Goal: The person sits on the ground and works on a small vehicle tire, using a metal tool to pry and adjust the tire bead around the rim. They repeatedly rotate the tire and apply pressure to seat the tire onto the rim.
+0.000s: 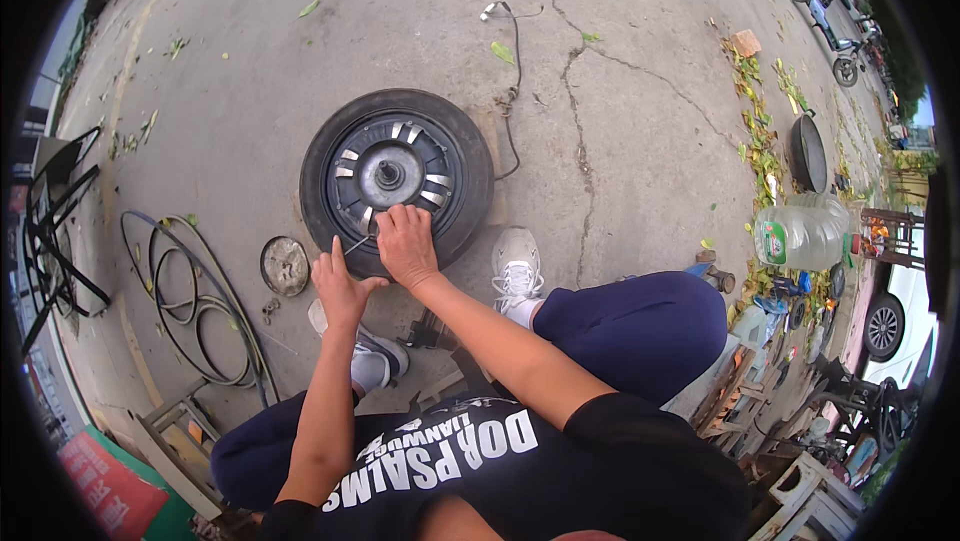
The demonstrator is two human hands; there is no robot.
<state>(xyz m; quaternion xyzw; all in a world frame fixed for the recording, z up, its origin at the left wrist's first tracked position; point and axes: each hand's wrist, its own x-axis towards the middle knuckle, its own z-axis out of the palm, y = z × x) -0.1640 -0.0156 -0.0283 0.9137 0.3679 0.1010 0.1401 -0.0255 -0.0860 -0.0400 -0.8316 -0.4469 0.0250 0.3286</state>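
Note:
In front of me a hub-motor wheel (459,237) with a black tyre lies flat on the concrete. Its threaded axle (388,174) sticks up from the round metal hub cover. My right hand (406,242) is closed over the near part of the motor cover, gripping a thin metal rod (360,244), perhaps a hex key; the fingers hide its grip end. Beside it, my left hand (341,286) is over the tyre's near-left edge. Its index finger points up near the rod's outer end, and its thumb is spread apart.
A round metal disc (285,265) and several small nuts (271,308) lie left of the wheel. Farther left is a coiled hose (199,301). A cable (516,90) runs beyond the tyre. My shoes (517,263) flank the near side. Rightward stands a clear plastic jug (802,233).

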